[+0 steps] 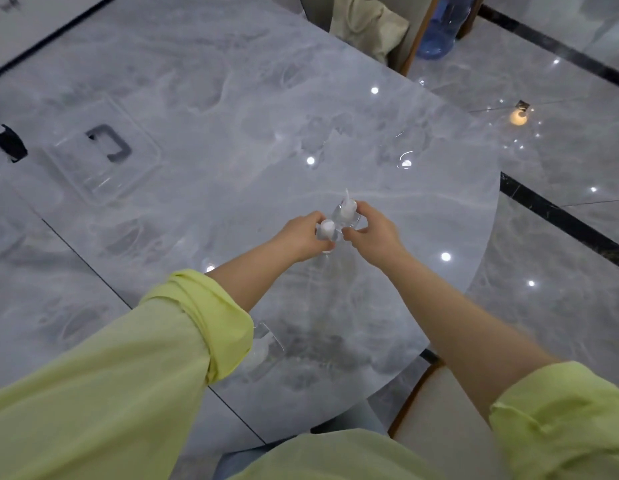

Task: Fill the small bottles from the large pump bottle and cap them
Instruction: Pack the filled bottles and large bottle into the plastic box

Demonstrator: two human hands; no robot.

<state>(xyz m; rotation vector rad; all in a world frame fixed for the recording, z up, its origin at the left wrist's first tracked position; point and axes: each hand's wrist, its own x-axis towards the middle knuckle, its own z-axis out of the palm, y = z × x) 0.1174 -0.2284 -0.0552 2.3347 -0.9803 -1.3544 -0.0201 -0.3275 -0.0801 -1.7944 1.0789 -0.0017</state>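
Mid-bench (335,133), toward the right edge: left hand (302,235) curled round a small bottle (327,233) with a white cap, right hand (373,233) pinching low at the large pump bottle (346,211) just beyond, touching or nearly so. Looks like lining up a fill or finishing a cap; hard to tell. Next: steadying both, checking whether the white cap is seated. Clear tray (100,157) far left.

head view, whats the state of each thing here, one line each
left hand: grips the small bottle
small bottle: upright, white cap on
right hand: holds the pump bottle
pump bottle: upright on the table, pump head fitted
clear tray: lying flat, dark piece in it
table: glossy, bears everything
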